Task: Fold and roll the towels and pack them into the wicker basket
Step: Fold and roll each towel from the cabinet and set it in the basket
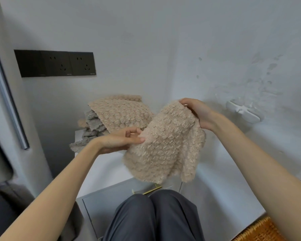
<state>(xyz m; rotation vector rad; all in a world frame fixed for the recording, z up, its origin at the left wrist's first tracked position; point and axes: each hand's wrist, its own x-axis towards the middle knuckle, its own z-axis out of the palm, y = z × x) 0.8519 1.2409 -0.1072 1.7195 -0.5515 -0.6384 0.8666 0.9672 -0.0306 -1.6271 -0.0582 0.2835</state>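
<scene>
A fluffy beige towel [163, 146] hangs in the air in front of me. My left hand [122, 140] pinches its left edge between thumb and fingers. My right hand [198, 113] grips its upper right corner. The towel droops down below both hands over the white cabinet top [104, 171]. Behind it lies a pile of towels: another beige one [118, 113] on top and a grey one [90, 131] underneath. A corner of the wicker basket [261, 231] shows at the bottom right, partly hidden by my right forearm.
The white cabinet stands against a white wall with a black socket strip [56, 63] at the left. A white plastic holder [243, 112] is stuck on the wall at the right. My knees in dark trousers [153, 214] are below the cabinet front.
</scene>
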